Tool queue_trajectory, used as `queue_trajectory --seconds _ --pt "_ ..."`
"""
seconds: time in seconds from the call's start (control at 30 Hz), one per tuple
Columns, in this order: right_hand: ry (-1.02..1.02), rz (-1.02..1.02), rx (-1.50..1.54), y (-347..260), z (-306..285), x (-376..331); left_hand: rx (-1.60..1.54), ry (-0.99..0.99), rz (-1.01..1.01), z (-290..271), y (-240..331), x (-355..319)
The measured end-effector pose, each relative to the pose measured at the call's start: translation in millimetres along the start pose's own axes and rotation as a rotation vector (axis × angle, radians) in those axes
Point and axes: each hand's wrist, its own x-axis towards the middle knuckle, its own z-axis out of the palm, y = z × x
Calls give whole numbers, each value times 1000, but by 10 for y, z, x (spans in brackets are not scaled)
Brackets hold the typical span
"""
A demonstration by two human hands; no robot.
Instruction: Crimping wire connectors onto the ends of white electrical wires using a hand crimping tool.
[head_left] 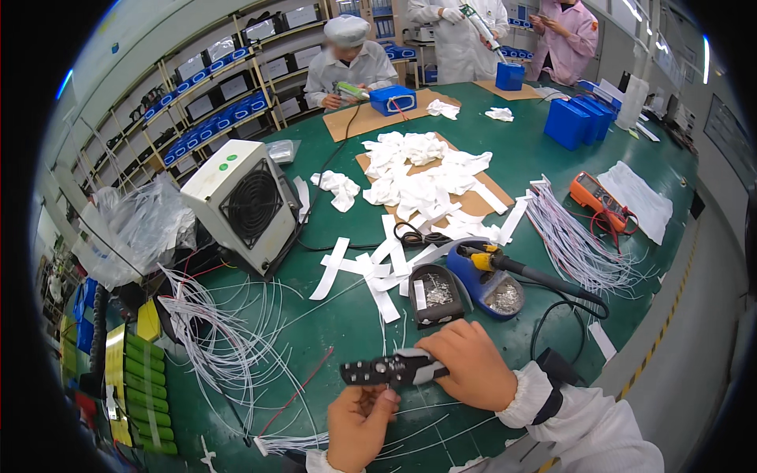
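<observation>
Gripping the wire tool (394, 367) in our right hand (467, 364), above the green table (331, 154), we hold our left hand (359, 418) just below it. Its thumb and finger pinch; we cannot tell on what. If they slip up, the tool could nip us.

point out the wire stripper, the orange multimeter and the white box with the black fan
wire stripper (400, 367): head view, mid-tool, by the pivot
orange multimeter (597, 199): head view, its front face
white box with the black fan (252, 199): head view, its fan grille
</observation>
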Motion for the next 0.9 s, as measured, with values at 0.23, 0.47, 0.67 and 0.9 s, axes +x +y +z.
queue_trajectory --seconds 0.23,0.47,0.67,0.9 --pt "-33 -53 -72 -59 82 -71 -325 -21 -15 -30 -132 59" --pt "-34 -49 -80 -92 68 -56 -287 41 -51 -35 -147 28" --pt "-8 -60 -81 -80 68 -60 -302 52 -72 -27 -178 26" --pt "-16 -72 -72 -84 71 -60 -317 53 -30 -27 -249 31"
